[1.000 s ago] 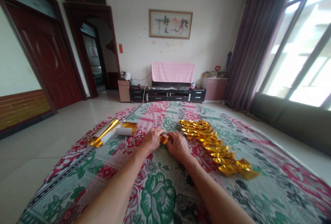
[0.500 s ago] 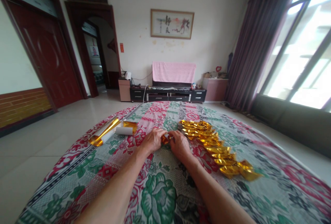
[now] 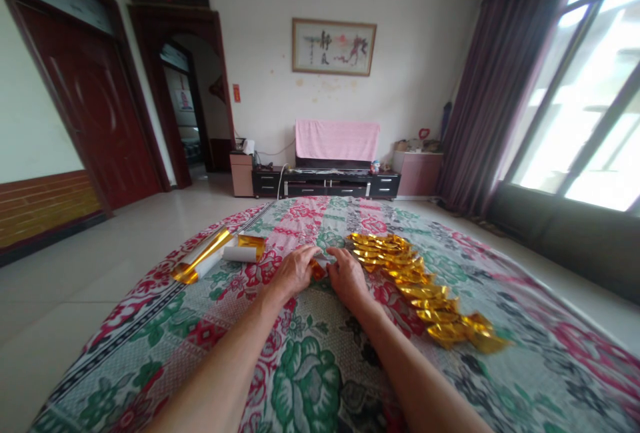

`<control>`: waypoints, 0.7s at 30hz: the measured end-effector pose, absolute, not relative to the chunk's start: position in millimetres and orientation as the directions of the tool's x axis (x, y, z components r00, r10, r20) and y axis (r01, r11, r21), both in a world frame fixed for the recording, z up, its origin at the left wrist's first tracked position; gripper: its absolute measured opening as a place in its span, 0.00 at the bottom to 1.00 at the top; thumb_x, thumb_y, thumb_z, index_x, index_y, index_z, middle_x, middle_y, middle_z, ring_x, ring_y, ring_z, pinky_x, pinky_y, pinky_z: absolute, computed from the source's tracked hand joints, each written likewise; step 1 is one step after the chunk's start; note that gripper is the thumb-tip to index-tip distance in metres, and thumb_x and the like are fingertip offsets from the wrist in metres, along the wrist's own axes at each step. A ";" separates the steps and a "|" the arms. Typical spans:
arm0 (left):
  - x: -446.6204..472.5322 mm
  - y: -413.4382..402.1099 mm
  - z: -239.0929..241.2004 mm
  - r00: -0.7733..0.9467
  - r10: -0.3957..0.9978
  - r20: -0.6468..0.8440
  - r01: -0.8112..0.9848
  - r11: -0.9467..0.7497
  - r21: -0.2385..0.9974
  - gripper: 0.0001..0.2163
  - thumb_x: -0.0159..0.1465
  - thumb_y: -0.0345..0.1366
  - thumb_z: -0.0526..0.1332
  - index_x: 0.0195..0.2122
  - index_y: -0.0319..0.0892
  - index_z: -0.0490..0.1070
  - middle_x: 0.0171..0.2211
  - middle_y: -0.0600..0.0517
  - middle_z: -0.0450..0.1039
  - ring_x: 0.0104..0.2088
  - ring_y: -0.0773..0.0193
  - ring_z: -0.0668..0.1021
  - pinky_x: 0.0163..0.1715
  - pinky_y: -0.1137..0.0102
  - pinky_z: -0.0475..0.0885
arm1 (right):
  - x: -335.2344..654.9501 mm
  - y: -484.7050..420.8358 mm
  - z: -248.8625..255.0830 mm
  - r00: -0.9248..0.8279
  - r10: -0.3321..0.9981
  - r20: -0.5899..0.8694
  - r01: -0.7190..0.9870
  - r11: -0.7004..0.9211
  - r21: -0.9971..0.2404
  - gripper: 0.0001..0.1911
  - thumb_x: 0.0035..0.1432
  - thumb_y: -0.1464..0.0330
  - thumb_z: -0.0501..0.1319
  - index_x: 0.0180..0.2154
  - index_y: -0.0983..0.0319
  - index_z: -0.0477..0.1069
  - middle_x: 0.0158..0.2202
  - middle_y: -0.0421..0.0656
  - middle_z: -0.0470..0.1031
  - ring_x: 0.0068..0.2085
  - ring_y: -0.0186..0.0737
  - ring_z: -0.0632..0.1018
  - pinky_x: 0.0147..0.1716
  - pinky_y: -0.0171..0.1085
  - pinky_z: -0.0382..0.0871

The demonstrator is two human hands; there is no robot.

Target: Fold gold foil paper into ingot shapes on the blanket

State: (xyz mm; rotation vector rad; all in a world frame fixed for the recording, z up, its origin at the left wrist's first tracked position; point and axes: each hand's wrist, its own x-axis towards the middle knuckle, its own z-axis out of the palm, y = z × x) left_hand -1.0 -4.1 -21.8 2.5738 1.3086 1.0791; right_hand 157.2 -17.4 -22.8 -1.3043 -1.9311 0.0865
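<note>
Between my two hands, at the middle of the table, is a small piece of gold foil paper [image 3: 318, 269] with a white back, partly folded. My left hand [image 3: 296, 269] grips its left side with bent fingers. On the other side, my right hand [image 3: 347, 275] pinches the paper's right edge; the fingers cover much of it. Just right of my right hand lies a row of folded gold foil ingots [image 3: 415, 279], overlapping one another. Farther left are curled sheets of gold foil paper [image 3: 205, 256], their white backs partly showing.
A flowered cloth [image 3: 305, 379] in red, green and grey covers the round table. Beyond its far edge stands a low black TV cabinet [image 3: 320, 186] with a pink cloth [image 3: 337, 139] above it. A purple curtain [image 3: 495, 86] hangs by the window at right.
The fingers of my right hand have lifted and straightened slightly at the paper, and more of its white side shows. My left hand stays nearly in place.
</note>
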 end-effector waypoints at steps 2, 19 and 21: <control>-1.5 -3.7 -21.8 0.377 0.739 0.558 0.701 -0.621 0.350 0.21 0.50 0.20 0.52 0.45 0.40 0.68 0.45 0.47 0.69 0.42 0.63 0.73 0.45 0.66 0.69 | 156.9 -16.2 -23.1 -0.195 0.814 0.547 0.759 0.479 -0.441 0.21 0.49 0.78 0.52 0.46 0.62 0.66 0.44 0.45 0.71 0.43 0.37 0.72 0.42 0.33 0.61; 0.6 -9.1 -15.4 0.483 0.722 0.495 0.710 -0.654 0.262 0.10 0.56 0.28 0.54 0.28 0.40 0.75 0.35 0.49 0.74 0.36 0.65 0.74 0.39 0.71 0.68 | 160.3 -18.8 -19.7 -0.384 0.757 0.529 0.711 0.608 -0.354 0.14 0.52 0.78 0.51 0.32 0.60 0.73 0.34 0.40 0.75 0.38 0.34 0.73 0.42 0.31 0.59; 1.2 -8.0 -16.9 0.480 0.722 0.498 0.712 -0.653 0.260 0.10 0.56 0.28 0.54 0.27 0.40 0.75 0.34 0.49 0.74 0.36 0.64 0.74 0.39 0.71 0.68 | 160.6 -18.1 -19.9 -0.396 0.747 0.534 0.699 0.623 -0.352 0.14 0.52 0.78 0.51 0.32 0.61 0.73 0.34 0.40 0.76 0.38 0.34 0.73 0.42 0.31 0.60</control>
